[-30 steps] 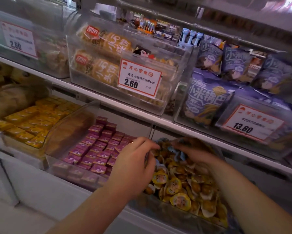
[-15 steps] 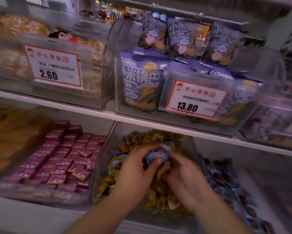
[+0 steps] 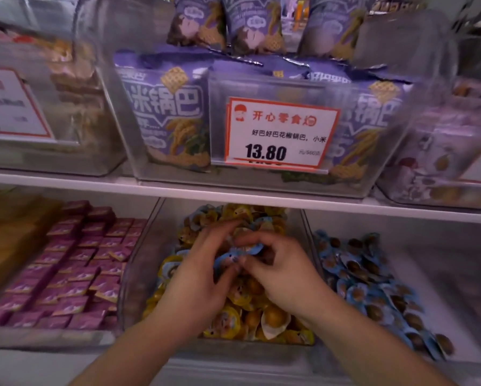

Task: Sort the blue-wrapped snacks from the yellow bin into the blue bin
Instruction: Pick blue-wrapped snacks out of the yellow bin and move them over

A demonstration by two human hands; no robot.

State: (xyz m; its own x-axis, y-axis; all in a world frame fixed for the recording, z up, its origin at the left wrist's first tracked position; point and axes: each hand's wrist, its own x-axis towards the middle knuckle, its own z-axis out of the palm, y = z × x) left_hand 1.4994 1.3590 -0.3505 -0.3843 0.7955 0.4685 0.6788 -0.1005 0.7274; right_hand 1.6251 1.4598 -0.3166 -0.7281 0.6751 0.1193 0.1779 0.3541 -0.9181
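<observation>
In the head view, the left hand (image 3: 197, 277) and right hand (image 3: 282, 270) are pinching, it seems jointly, a small cluster of blue-wrapped snacks (image 3: 240, 253) over the middle of the yellow bin (image 3: 139, 263). The blue bin (image 3: 434, 263) is sitting just beside it toward the shelf's right end, nearer the right hand, with open room along its right side.

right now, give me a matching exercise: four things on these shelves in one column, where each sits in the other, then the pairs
Things:
1. purple square packs
2. yellow-wrapped snacks
3. blue-wrapped snacks
4. 13.80 price tag

Places:
A. lower shelf, right bin
B. upper shelf, front of the clear bin of purple bags
C. lower shelf, left of the hands
D. lower shelf, middle bin under both hands

Pairs: 1-C, 2-D, 3-A, 4-B
</observation>
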